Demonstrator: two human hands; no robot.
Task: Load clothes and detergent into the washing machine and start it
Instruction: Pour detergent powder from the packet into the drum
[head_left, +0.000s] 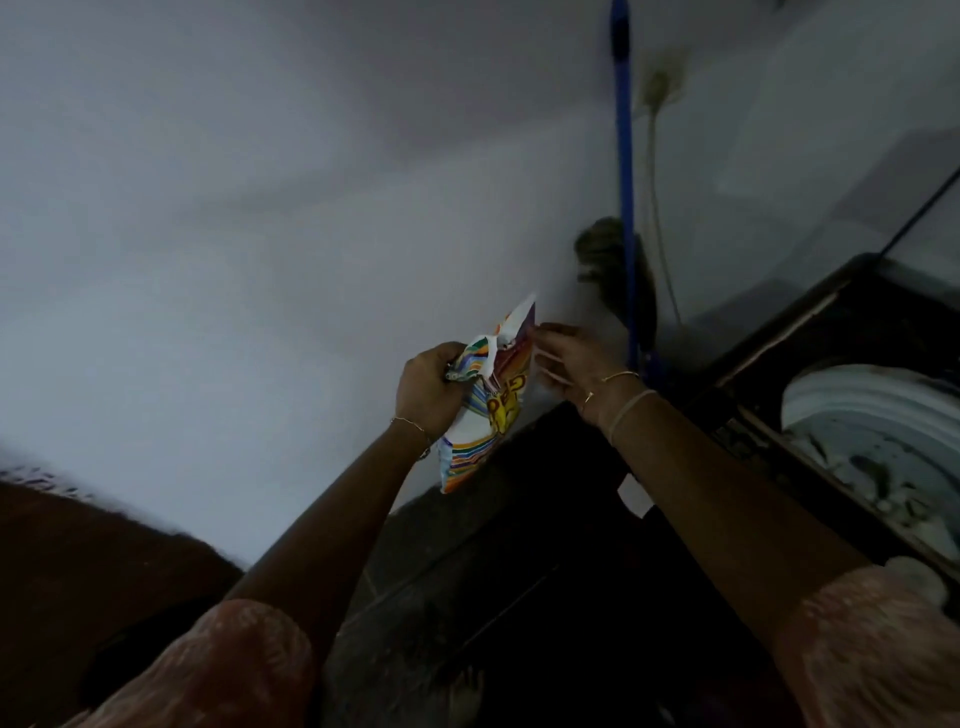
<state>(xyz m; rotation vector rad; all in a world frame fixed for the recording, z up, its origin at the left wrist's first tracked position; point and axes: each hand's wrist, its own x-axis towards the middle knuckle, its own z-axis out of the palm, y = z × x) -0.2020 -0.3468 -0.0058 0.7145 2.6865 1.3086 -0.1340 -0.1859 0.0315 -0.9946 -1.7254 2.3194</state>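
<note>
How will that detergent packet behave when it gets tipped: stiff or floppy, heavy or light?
Likely floppy: the detergent packet crumples where the left hand grips it. Its top flap, pinched by the right hand, looks thin and ragged, so it may tear further. Probably light, since it's held up by its top alone.

Dim, underexposed; soft blur; wide-angle bending at edges.
</note>
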